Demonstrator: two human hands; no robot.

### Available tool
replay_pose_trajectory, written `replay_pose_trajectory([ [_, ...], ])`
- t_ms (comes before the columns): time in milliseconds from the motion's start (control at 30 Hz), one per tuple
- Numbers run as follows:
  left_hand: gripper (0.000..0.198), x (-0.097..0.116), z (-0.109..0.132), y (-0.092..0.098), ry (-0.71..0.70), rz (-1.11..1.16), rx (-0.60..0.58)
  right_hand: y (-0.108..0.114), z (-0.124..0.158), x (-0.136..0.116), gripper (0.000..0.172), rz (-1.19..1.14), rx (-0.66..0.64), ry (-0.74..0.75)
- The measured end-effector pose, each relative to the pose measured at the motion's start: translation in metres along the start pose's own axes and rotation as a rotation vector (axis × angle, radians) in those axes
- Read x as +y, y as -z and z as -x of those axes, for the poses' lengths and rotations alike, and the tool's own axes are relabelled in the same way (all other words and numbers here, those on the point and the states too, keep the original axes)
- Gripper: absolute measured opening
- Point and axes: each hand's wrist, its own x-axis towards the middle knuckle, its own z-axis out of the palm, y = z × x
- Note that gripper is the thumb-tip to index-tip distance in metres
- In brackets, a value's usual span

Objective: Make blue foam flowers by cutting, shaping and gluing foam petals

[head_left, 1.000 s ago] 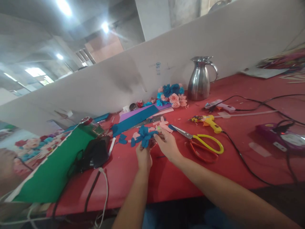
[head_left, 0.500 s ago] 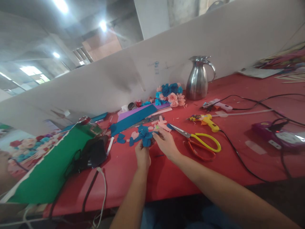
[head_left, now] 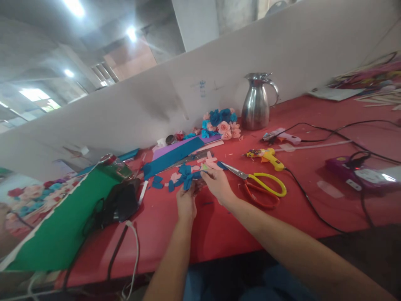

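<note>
Hours are counted from the middle of the head view. The white partition is largest, rising along the desk's far edge. The red desk spreads below it; both forearms cross its near edge around six o'clock, and red surface between them leaves room to draw back. At eight o'clock a green panel with a ragged white edge bounds the left side. The steel jug stands upright between one and two o'clock, near the partition. A black pouch lies at eight o'clock, beside the panel; red surface gives the left forearm room between them. A dark blue paper strip slants at nine o'clock, and a cluster of paper flowers sits at one. The scissors lie at four o'clock, blades just beyond the right hand, loops bounding its sideways room. Its fingers pinch the right edge of a blue paper flower, while the left hand holds the base, fingers narrow and partly hidden. A yellow glue gun rests at three o'clock. The blue paper flower is at seven, near loose blue petals at eight.
</note>
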Motion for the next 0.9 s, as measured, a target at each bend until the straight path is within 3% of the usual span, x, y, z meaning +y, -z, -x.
replay_pose_trajectory([
  [667,0.022,0.000,0.004,-0.005,-0.087,-0.109,-0.027,0.002,0.005,-0.015,0.025,0.076,-0.017,0.010],
  [900,0.025,0.000,0.002,-0.002,-0.081,-0.067,0.067,0.007,0.002,-0.015,0.028,0.166,0.053,0.053],
])
